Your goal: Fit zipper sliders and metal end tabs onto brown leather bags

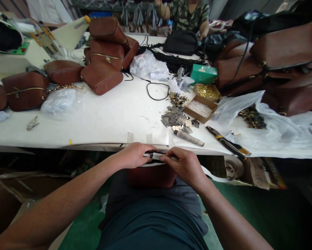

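Note:
A reddish-brown leather bag rests on my lap below the table edge, its opening facing up. My left hand is closed on the left part of the bag's rim, thumb and fingers pinching it. At the right side of the opening, my right hand is closed, its thumb and fingers pinching a short white strip that lies along the rim. A small dark part shows beside the strip, too small to name. The inside of the bag is mostly hidden by my hands.
On the white table lie metal plates, a grey-handled tool, pliers and boxes of small parts. Brown bags are piled left and right. A white tape roll sits below. A person is opposite.

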The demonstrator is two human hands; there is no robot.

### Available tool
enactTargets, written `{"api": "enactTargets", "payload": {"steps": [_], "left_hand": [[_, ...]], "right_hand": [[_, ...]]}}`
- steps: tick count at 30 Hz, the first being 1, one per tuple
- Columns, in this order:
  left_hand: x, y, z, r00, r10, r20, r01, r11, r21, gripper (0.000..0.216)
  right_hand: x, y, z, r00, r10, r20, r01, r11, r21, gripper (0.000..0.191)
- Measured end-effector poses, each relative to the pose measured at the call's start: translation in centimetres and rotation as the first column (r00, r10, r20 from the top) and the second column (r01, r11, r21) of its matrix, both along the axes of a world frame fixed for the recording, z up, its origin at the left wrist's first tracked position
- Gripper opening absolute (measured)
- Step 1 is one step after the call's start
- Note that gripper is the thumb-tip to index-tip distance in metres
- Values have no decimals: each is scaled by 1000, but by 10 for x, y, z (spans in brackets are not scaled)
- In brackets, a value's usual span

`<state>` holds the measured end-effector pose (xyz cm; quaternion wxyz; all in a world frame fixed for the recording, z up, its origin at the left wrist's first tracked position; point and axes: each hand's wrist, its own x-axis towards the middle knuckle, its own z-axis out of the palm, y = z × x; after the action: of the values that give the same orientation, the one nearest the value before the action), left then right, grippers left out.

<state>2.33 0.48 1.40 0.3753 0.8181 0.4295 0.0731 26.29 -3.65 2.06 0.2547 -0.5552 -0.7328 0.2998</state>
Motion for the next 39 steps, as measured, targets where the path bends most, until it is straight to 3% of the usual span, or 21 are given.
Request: {"api": "enactTargets", "payload": {"steps": [3, 11, 15, 21, 28, 33, 39], "left_hand": [[-4, 3, -2, 1000, -17, -20, 17, 1000, -6, 46], [-5, 7, 0, 996, -70, -53, 71, 997, 10, 48], [2, 5, 4, 986, -42, -159, 58, 993, 98, 38], [15, 1, 7, 943, -45, -330, 138, 955, 263, 27], [23, -3, 8, 943, -29, -330, 121, 958, 262, 23], [28, -5, 10, 932, -33, -361, 143, 948, 283, 32], [37, -14, 9, 915, -90, -394, 211, 938, 275, 23]], "right_hand": [[-15, 1, -10, 991, 44, 124, -44, 999, -7, 18], [-25, -4, -26, 957, -83, 278, 60, 994, 91, 24], [-28, -6, -26, 946, -126, 299, 96, 989, 113, 25], [-21, -12, -16, 972, -45, 230, 36, 998, 44, 13], [-17, -18, -22, 926, -209, 316, 189, 977, 95, 29], [-12, -19, -15, 942, -146, 302, 141, 989, 40, 21], [-8, -22, -13, 940, 80, 333, -94, 995, 25, 23]]}}
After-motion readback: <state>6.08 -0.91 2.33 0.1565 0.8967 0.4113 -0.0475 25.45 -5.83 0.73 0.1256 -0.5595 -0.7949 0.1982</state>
